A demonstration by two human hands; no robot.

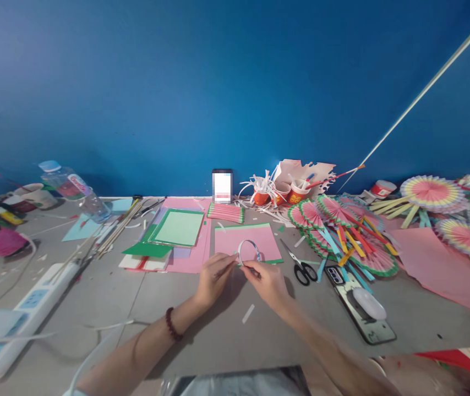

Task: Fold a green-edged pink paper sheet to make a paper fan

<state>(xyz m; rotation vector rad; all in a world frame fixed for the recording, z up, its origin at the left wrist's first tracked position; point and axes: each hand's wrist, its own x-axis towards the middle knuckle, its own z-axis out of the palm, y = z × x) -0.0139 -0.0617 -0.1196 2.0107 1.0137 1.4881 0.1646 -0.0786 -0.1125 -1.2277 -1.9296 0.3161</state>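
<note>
My left hand point(213, 276) and my right hand point(266, 280) meet over the grey table point(156, 319), both pinched on a thin white paper strip point(249, 249) curled into a loop between them. The loop stands just above the near edge of a pink sheet point(260, 239) that lies on a green one. A dark bead bracelet is on my left wrist. Black-handled scissors point(301, 267) lie just right of my right hand. A small white paper scrap point(248, 313) lies on the table below my hands.
Stacked green and pink sheets point(177, 228) lie to the left, with wooden sticks point(117, 228), a water bottle point(72, 190) and a power strip point(32, 300). A phone point(222, 186) leans on the blue wall. Red cups point(280, 192), several paper fans point(342, 231), and a second phone point(362, 308) sit right.
</note>
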